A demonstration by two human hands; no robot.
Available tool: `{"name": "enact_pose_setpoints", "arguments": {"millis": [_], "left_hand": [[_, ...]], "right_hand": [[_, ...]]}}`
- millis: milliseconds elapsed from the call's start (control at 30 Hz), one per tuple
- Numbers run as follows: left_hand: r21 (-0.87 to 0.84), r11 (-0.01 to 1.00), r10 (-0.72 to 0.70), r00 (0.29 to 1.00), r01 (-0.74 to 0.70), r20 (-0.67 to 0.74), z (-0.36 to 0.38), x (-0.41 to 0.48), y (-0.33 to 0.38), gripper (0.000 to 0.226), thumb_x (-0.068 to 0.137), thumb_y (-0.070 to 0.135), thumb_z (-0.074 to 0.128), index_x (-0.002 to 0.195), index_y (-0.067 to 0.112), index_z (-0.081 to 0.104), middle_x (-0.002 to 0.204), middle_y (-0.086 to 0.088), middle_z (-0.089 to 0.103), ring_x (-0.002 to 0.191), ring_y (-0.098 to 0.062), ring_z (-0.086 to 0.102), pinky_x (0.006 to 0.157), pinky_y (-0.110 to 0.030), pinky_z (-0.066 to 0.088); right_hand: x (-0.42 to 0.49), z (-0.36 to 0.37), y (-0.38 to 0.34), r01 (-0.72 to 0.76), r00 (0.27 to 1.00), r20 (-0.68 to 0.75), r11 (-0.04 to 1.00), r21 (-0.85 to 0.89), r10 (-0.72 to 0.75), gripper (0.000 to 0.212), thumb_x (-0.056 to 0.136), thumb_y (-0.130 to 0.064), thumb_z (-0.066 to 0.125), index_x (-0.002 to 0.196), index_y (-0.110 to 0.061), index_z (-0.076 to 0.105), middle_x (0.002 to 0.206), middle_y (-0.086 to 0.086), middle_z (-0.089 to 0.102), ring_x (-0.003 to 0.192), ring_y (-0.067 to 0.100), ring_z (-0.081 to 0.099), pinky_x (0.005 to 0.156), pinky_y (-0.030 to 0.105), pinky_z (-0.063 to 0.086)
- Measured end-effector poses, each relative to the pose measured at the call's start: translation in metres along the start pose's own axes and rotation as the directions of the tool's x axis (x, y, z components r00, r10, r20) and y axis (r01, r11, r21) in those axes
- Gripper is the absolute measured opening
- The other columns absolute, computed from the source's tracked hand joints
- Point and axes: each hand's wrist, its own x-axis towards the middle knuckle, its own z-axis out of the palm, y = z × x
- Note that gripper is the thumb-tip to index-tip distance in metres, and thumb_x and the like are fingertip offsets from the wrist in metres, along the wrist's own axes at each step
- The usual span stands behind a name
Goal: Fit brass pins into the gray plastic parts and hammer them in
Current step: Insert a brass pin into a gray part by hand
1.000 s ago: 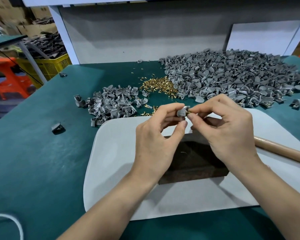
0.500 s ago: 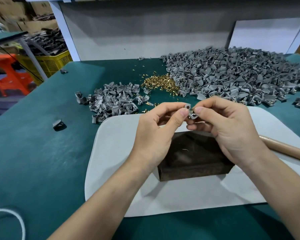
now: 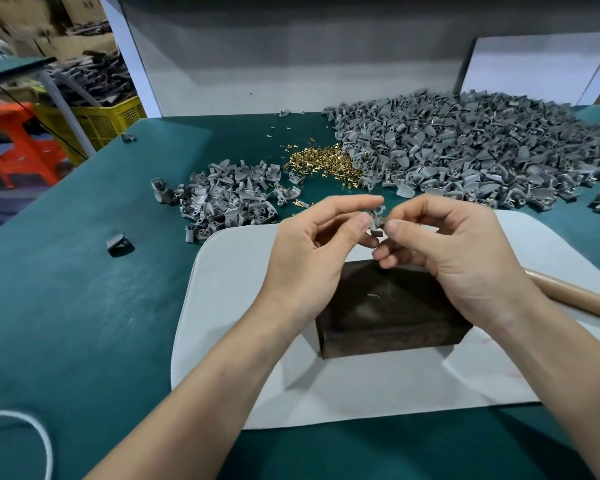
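Both our hands, left hand [image 3: 312,251] and right hand [image 3: 454,258], pinched one gray part [image 3: 377,221] above the dark block [image 3: 392,306], fingertips closed, seating a pin.

This is a small factory assembly workshop: a green-covered bench [image 3: 83,306] carries a huge heap of gray plastic parts [image 3: 464,150] and a pile of small brass pins [image 3: 322,164], while yellow plastic crates [image 3: 101,119] and cardboard boxes [image 3: 21,12] crowd the background.
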Motion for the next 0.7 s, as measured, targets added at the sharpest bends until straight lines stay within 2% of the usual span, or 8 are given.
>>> {"name": "enact_pose_setpoints", "arguments": {"millis": [200,300,467,533,700], "left_hand": [[-0.021,1.000,-0.002,0.998,0.003,0.055,-0.0024,0.0012,0.0014,0.031,0.085,0.000,0.064,0.106,0.024,0.067,0.085,0.008,0.069,0.078,-0.003,0.065,0.078,-0.014,0.049],[0.003,1.000,-0.007,0.996,0.007,0.084,-0.0029,0.0010,0.0003,0.038,0.081,-0.001,0.069,0.105,0.029,0.067,0.087,0.015,0.070,0.079,0.000,0.065,0.079,-0.011,0.048],[0.015,1.000,-0.009,0.998,0.008,0.063,-0.0049,0.0019,-0.0024,0.037,0.079,-0.005,0.069,0.102,0.025,0.068,0.083,0.016,0.071,0.077,-0.002,0.067,0.078,-0.011,0.048],[0.020,1.000,-0.013,0.998,0.011,0.068,-0.0054,0.0018,-0.0030,0.036,0.080,-0.006,0.068,0.102,0.023,0.068,0.083,0.013,0.071,0.078,-0.006,0.069,0.078,-0.013,0.049],[0.036,0.999,-0.018,0.997,0.015,0.072,-0.0043,0.0017,-0.0036,0.034,0.078,-0.004,0.070,0.100,0.022,0.068,0.088,0.005,0.070,0.083,-0.013,0.069,0.082,-0.019,0.052]], "right_hand": [[-0.0016,0.0000,0.0009,0.083,0.996,-0.026,0.985,-0.154,-0.088,0.014,0.084,0.003,0.064,0.074,-0.006,0.065,0.064,0.016,0.066,0.053,0.019,0.066,0.054,0.023,0.055],[-0.0008,-0.0036,0.0031,0.123,0.991,-0.026,0.969,-0.216,-0.132,0.016,0.084,0.001,0.065,0.073,-0.010,0.066,0.063,0.015,0.065,0.055,0.020,0.067,0.056,0.025,0.055],[-0.0007,-0.0052,0.0079,0.235,0.969,0.014,0.900,-0.366,-0.247,0.019,0.084,-0.001,0.066,0.077,-0.019,0.068,0.071,0.004,0.067,0.060,0.020,0.069,0.061,0.039,0.060],[-0.0005,-0.0053,0.0087,0.297,0.948,0.035,0.841,-0.452,-0.316,0.018,0.084,-0.002,0.067,0.078,-0.019,0.069,0.077,0.006,0.066,0.060,0.017,0.069,0.059,0.039,0.060],[0.0004,-0.0077,0.0065,0.449,0.855,0.155,0.555,-0.700,-0.495,0.003,0.079,-0.010,0.067,0.079,-0.011,0.070,0.073,0.001,0.064,0.062,0.014,0.063,0.058,0.033,0.053]]}}
